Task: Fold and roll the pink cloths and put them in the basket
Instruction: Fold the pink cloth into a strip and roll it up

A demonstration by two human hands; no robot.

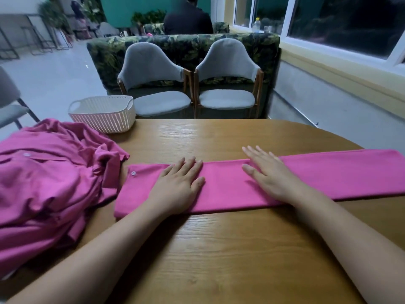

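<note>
A pink cloth [228, 185] lies folded into a long flat strip across the wooden table [219, 249], running from the middle to the right edge of view. My left hand [177, 185] presses flat on its left part, fingers straight, near a white button. My right hand [269, 174] lies flat on the strip further right, fingers spread. A heap of crumpled pink cloths [48, 187] sits at the table's left. The white ribbed basket [103, 114] stands at the far left corner of the table, beyond the heap; its inside is hidden.
Two grey chairs [190, 84] face the far side of the table, with a leaf-patterned sofa behind them. A wall with windows runs along the right. Another chair stands at the left edge. A person sits far back.
</note>
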